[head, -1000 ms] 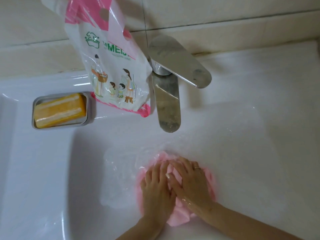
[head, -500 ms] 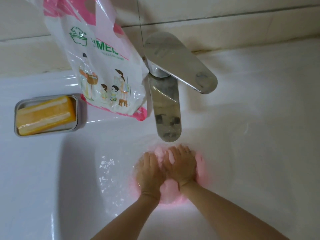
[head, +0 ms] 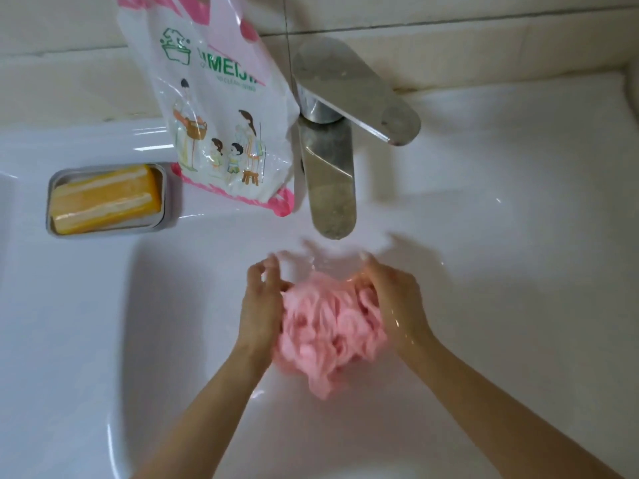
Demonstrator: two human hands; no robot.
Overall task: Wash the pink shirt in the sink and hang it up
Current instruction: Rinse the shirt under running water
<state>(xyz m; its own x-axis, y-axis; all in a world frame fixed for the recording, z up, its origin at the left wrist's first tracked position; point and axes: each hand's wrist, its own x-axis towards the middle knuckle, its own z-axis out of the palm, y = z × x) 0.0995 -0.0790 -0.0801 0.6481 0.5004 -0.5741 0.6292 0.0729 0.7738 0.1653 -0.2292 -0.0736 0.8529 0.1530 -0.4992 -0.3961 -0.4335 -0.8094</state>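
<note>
The pink shirt (head: 330,326) is a wet, bunched wad held over the white sink (head: 103,323), just below the faucet spout (head: 330,188). My left hand (head: 264,302) presses its left side, fingers partly spread. My right hand (head: 394,299) grips its right side, wet and shiny. A loose end of the shirt hangs down toward me. Water runs from the spout and splashes by my fingertips.
A metal dish with an orange soap bar (head: 103,198) sits on the sink's left ledge. A plastic detergent bag (head: 221,108) leans beside the faucet, whose lever (head: 356,95) points right. A tiled wall (head: 449,39) rises behind.
Before, both hands lay flat on the shirt and pressed it into the basin. Now they have moved apart to its sides and lifted the bunched shirt.
</note>
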